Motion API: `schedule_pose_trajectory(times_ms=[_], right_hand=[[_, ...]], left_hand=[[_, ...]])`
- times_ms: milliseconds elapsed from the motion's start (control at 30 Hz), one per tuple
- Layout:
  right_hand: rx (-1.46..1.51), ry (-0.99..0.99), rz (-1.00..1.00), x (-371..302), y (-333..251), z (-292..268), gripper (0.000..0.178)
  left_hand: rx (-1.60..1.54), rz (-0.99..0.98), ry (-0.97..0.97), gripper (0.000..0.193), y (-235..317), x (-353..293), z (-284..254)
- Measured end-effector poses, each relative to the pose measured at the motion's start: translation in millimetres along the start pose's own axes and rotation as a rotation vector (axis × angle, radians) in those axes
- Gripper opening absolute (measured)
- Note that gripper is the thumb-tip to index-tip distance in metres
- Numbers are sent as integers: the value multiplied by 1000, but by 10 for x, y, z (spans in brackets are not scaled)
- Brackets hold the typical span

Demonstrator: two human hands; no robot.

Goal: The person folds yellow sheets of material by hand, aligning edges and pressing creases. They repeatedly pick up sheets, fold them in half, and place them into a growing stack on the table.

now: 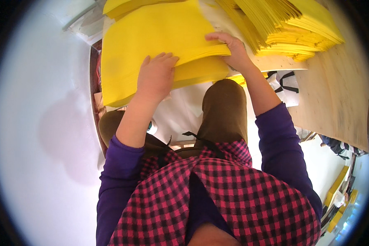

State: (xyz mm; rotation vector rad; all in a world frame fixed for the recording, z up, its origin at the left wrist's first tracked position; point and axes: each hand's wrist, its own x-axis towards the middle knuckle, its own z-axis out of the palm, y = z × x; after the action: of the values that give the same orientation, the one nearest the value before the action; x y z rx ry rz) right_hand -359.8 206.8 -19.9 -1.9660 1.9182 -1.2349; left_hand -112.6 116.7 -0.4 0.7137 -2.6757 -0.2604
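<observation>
A stack of yellow felt-like sheets (pixel 151 35) lies across the table in front of me. My left hand (pixel 156 78) rests flat on its near edge, fingers together and stretched forward. At the right end, my right hand (pixel 235 52) grips the corner of a raised upper layer, with the fingers above it and the thumb side hidden. Below that raised layer a lower part of the yellow stack (pixel 201 73) shows, so a gap opens between the two along the near side.
More folded yellow sheets (pixel 291 30) are piled at the far right on a wooden board (pixel 332 90). A white bag with black handles (pixel 289 84) sits under the board's edge. A white wall (pixel 41 123) runs along the left. My knees are under the table's near edge.
</observation>
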Motion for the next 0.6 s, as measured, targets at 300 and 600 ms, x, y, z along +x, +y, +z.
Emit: schedule_pose_trajectory(times_ms=[300,600], right_hand=[[301,24,121,-92,24,186,25],[358,10,91,-133,138,218,30]], left_hand=[[225,-78,128,49,-241,-563,-148],[225,-200,232,54,-987,-1027,-415]])
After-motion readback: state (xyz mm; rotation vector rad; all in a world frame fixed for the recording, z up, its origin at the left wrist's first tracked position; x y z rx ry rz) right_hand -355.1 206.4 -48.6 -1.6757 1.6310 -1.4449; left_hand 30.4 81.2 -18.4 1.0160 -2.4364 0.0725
